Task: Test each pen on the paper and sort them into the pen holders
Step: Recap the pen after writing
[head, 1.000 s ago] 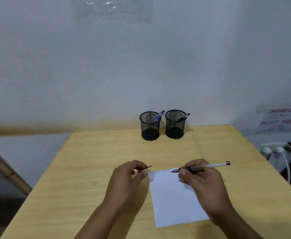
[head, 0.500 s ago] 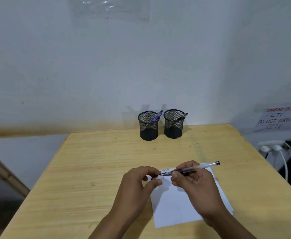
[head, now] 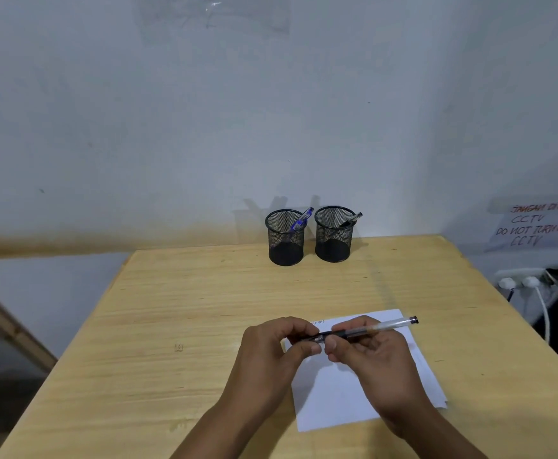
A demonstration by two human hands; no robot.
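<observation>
pale wall behind, with a taped handwritten notice at the far right and plugs in a socket strip below it; in front of it sits a light wooden table. at the far edge of the table stand two black mesh pen holders side by side: the left holder has a blue pen leaning in it, the right holder a dark pen.

near the front, a white sheet of paper lies flat, with a line of small scribbles at its far edge. both hands meet over it. the right hand has its fingers curled round a clear-barrelled pen, which lies almost level, its end sticking out to the right. the left hand pinches the pen's left end between thumb and fingertips; it looks to me like the cap being pushed on, though the tip itself is hidden by the fingers.

risks, as i judge them: if the cap goes on crooked it could slip and drop or roll on the table. an uncovered tip could mark the fingers. after that, the two holders stand close together, so the pen could easily land in the wrong one, or knock a light mesh holder over on the reach.
</observation>
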